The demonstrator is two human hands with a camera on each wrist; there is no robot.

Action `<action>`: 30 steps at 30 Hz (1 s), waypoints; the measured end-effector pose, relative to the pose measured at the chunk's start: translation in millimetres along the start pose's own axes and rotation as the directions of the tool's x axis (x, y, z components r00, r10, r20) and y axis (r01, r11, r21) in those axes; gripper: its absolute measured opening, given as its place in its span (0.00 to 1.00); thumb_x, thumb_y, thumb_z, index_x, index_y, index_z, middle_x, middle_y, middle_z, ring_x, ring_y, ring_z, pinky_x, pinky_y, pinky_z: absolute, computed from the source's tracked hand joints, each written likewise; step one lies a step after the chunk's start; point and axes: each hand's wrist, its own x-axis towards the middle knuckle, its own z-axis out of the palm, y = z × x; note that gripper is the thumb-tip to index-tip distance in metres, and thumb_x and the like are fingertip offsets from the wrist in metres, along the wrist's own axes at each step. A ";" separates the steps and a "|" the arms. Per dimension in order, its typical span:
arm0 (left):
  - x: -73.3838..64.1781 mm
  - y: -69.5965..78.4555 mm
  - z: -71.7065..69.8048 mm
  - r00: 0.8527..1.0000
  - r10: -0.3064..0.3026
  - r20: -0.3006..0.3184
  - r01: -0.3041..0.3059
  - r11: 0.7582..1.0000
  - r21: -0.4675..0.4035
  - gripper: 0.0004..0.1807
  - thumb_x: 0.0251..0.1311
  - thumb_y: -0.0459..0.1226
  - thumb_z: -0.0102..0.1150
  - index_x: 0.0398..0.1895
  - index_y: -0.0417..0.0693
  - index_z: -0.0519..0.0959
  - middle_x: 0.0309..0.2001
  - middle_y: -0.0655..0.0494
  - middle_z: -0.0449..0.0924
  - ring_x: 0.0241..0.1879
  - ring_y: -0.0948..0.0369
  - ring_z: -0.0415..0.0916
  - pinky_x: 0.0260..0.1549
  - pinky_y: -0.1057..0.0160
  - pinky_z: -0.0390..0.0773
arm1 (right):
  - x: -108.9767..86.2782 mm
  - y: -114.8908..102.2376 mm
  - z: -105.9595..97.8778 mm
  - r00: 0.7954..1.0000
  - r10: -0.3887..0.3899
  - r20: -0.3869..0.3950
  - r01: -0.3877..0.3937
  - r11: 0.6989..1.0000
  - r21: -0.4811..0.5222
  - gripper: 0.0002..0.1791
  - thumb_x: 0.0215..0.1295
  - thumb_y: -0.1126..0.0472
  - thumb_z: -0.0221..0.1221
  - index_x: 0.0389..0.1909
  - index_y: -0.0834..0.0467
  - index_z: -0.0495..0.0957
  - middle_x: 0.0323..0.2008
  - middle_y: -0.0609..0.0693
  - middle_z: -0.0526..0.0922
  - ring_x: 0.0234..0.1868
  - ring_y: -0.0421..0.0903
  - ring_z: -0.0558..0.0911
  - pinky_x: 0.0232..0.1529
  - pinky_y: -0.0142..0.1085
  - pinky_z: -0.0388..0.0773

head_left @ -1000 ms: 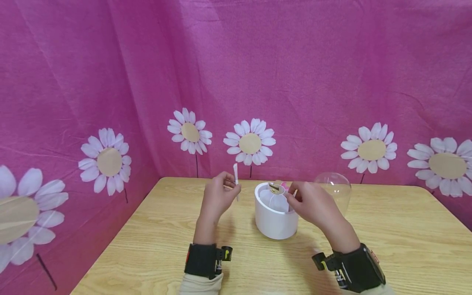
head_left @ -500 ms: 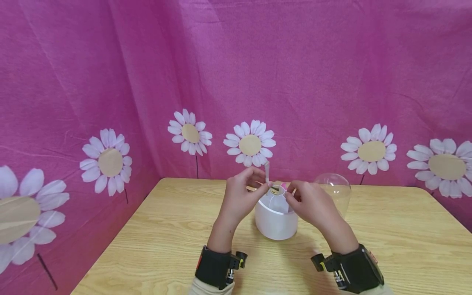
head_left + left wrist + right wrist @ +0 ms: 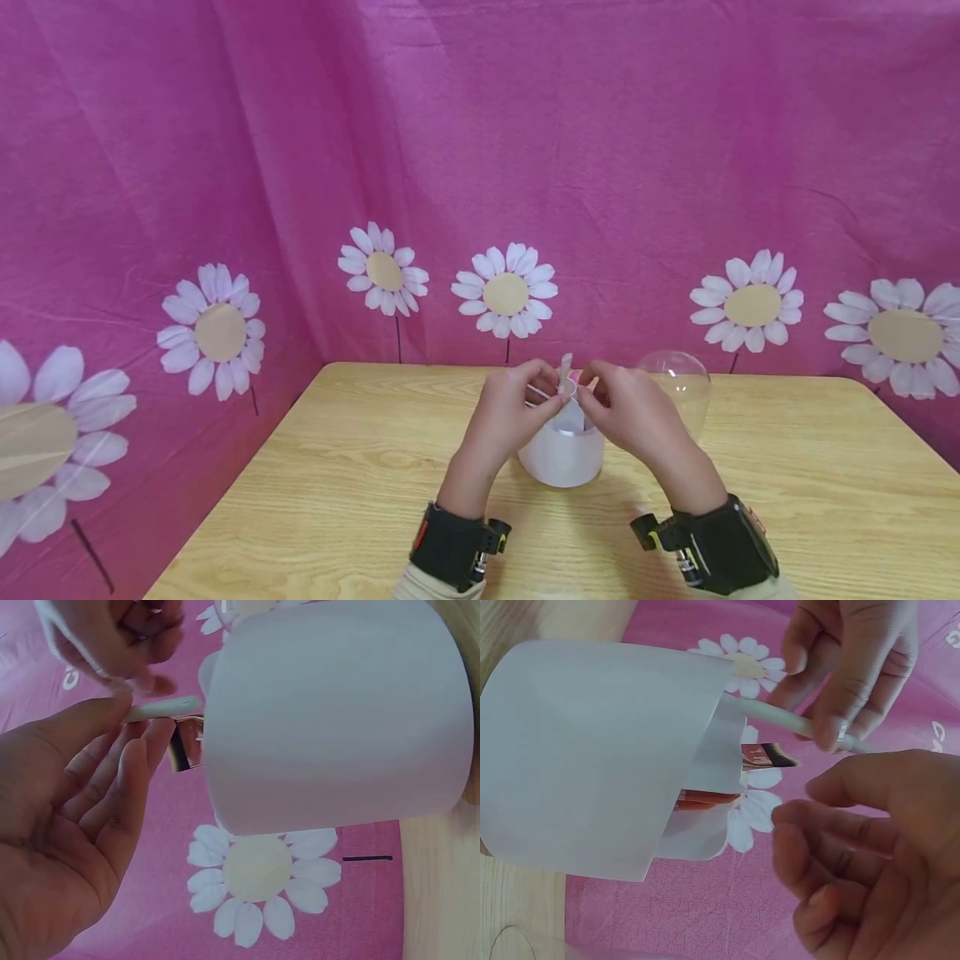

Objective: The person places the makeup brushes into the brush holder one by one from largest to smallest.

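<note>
A white cylindrical holder (image 3: 561, 458) with inner dividers stands on the table. My left hand (image 3: 517, 404) is over its left side and pinches a slim white stick (image 3: 169, 707) between thumb and fingers. In the right wrist view the stick (image 3: 776, 716) slants down past the holder's rim, its lower end hidden. My right hand (image 3: 633, 408) hovers by the holder's right side. Its fingers are loosely bent, with nothing seen between them. A dark-bristled brush (image 3: 769, 756) with a shiny copper-coloured ferrule sticks out of the holder, near orange-brown pieces (image 3: 701, 799).
Behind my right hand stands a clear dome (image 3: 678, 383). Something pink (image 3: 575, 377) shows behind the holder. The wooden table (image 3: 330, 492) ends at a pink cloth backdrop (image 3: 615, 167) printed with white flowers.
My left hand has moved right, from beside the holder to over it, bringing the white stick along and lowering it. My right hand has stayed almost in place.
</note>
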 end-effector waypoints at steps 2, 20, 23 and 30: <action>-0.2 -1.5 1.1 1.000 0.000 0.020 -0.001 1.000 0.029 0.08 0.60 0.35 0.72 0.40 0.44 0.83 0.37 0.55 0.86 0.34 0.63 0.85 0.37 0.70 0.82 | 0.5 -0.7 0.3 1.000 -0.016 -0.012 0.016 0.999 0.031 0.09 0.67 0.63 0.61 0.44 0.63 0.80 0.18 0.46 0.74 0.18 0.41 0.71 0.19 0.35 0.69; -0.5 -3.9 1.9 0.999 0.011 0.048 -0.021 0.976 0.214 0.06 0.60 0.38 0.72 0.38 0.49 0.86 0.34 0.59 0.88 0.32 0.67 0.83 0.35 0.71 0.80 | 0.0 -8.8 -3.3 0.983 -0.131 -0.129 0.148 0.981 0.127 0.03 0.69 0.63 0.61 0.36 0.59 0.80 0.19 0.44 0.74 0.22 0.40 0.71 0.21 0.32 0.68; 0.1 -3.8 2.2 0.999 0.012 0.053 -0.024 0.973 0.229 0.07 0.60 0.38 0.72 0.39 0.49 0.86 0.34 0.60 0.88 0.33 0.68 0.83 0.35 0.71 0.79 | 0.0 -8.9 -3.4 0.982 -0.131 -0.137 0.149 0.980 0.135 0.02 0.69 0.64 0.61 0.36 0.60 0.80 0.19 0.44 0.74 0.22 0.40 0.71 0.21 0.32 0.69; -0.7 -5.9 -2.5 0.998 -0.006 0.062 -0.010 0.967 0.255 0.07 0.61 0.41 0.71 0.41 0.51 0.87 0.33 0.63 0.87 0.33 0.68 0.81 0.34 0.71 0.78 | -0.2 -9.0 -2.5 0.983 -0.135 -0.124 0.150 0.981 0.121 0.01 0.68 0.65 0.61 0.36 0.59 0.79 0.19 0.43 0.74 0.21 0.40 0.71 0.22 0.32 0.69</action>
